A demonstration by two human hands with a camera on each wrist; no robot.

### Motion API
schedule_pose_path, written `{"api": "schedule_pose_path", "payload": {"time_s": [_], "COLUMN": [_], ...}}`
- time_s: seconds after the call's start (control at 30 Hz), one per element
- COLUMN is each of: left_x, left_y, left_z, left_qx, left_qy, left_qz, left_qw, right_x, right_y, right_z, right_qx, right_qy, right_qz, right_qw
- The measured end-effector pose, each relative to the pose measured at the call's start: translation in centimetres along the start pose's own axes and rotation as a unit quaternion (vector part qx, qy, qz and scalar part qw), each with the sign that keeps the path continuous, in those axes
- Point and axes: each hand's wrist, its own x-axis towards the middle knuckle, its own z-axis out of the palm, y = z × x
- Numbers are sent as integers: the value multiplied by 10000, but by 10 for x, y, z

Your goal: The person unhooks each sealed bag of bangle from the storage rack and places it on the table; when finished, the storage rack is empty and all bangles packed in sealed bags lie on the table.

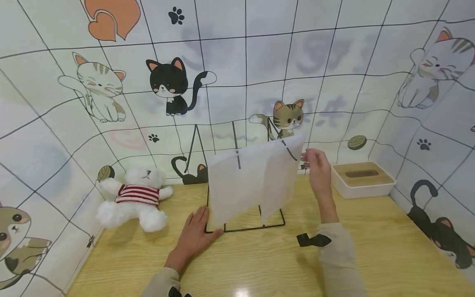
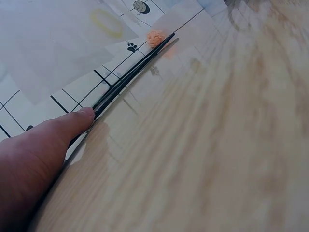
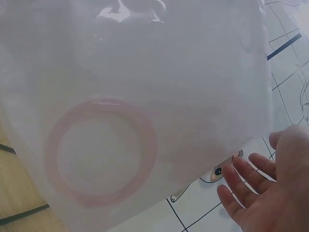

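Observation:
A black wire rack (image 1: 256, 227) stands on the wooden table, its arms running through the tops of frosted translucent plastic bags (image 1: 237, 185). My left hand (image 1: 193, 233) lies flat by the rack's left corner, fingers straight. Its thumb (image 2: 79, 121) rests along the base wire. Raised beside the right-hand bag (image 1: 283, 177), my right hand (image 1: 320, 171) has loosely bent fingers with nothing between them. The right wrist view shows those fingers (image 3: 246, 186) spread just off the bag's edge. A pink ring shape (image 3: 149, 150) shows through that bag, and a yellow ring shape (image 2: 108, 24) through another.
To the left sits a white teddy bear (image 1: 137, 196) in a red-striped shirt. A white box with a wood-look slotted lid (image 1: 363, 181) stands at the back right. Behind the table hangs a cat-patterned grid cloth (image 1: 222, 62).

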Motion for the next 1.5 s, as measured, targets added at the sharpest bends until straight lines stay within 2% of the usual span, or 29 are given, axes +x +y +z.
{"api": "schedule_pose_path", "payload": {"time_s": [0.3,0.7,0.97,1.2,1.33,1.5], "left_x": [-4,0,0,0,-1,-1], "left_y": [-1,-2,-1,-2,-1,0], "left_z": [5,-2,-1,-1,-1,-1], "left_qx": [-134,-23,-52,-46,9,52], "left_qy": [79,218,212,185,212,274], "left_qz": [17,108,171,125,125,132], "left_qw": [9999,9997,9996,9997,9997,9995], "right_x": [-4,-4,-7,-7,-8,-10], "right_y": [0,-15,-22,-30,-34,-34], "right_z": [2,3,2,-1,-1,-1], "right_qx": [-305,-203,477,1291,1652,1824], "right_qy": [-162,-63,216,442,468,221], "right_qz": [282,5,260,537,477,252], "right_qw": [9990,9998,9983,9892,9840,9826]}}
